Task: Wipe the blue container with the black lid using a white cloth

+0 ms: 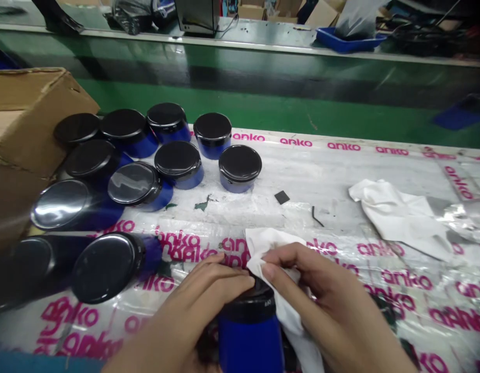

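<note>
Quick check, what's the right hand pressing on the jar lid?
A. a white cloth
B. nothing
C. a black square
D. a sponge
A: the right hand pinches a white cloth against the black lid of the blue jar, which the left hand steadies.

Light was dim, overhead; glare struck black lids [133, 182] at 9 o'clock; edges were blurred, stretched; centre was sharp.

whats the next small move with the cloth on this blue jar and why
Probably sweep the white cloth across the black lid of the blue jar. The right hand pinches the cloth at the lid's edge, and the left hand grips the lid from the other side, so the jar looks steadied for a wipe.
</note>
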{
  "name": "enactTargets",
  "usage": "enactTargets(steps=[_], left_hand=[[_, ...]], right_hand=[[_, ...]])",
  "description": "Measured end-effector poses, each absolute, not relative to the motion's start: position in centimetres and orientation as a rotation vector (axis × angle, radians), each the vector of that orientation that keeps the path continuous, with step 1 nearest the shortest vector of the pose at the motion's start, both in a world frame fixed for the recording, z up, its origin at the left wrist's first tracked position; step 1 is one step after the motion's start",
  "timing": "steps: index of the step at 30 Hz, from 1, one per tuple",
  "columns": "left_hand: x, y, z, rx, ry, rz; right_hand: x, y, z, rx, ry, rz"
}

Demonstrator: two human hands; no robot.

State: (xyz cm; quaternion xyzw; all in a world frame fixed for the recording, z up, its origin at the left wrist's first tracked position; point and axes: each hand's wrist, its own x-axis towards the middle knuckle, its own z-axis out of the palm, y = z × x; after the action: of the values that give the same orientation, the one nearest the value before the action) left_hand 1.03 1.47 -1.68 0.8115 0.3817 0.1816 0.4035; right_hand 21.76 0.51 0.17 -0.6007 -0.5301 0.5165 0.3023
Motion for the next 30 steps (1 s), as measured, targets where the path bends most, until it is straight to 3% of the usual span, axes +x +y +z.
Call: enactTargets(steps=[3, 8, 14, 23, 30], left_hand=[[1.1, 1.4, -1.9, 2.042, 1.019, 0.497], [1.0, 1.8, -2.0, 2.135, 0.945, 0.524], [1.1, 1.7, -1.8, 2.11, 0.98, 0.511], [0.2, 1.9, -2.8, 2.258, 0.851, 0.618], [0.7, 1.7, -2.3, 2.109, 0.932, 0.586]], right_hand=[[22.0, 0.2, 0.3, -1.628, -1.11, 1.539], [21.9, 0.3, 0.8, -1.453, -1.277, 1.477], [22.5, 0.5, 0.2, -1.393, -1.062, 1.797], [23.0, -2.2, -1.3, -1.526, -1.49, 1.142], [21.5, -0.7, -0.7, -1.424, -1.332, 1.336]])
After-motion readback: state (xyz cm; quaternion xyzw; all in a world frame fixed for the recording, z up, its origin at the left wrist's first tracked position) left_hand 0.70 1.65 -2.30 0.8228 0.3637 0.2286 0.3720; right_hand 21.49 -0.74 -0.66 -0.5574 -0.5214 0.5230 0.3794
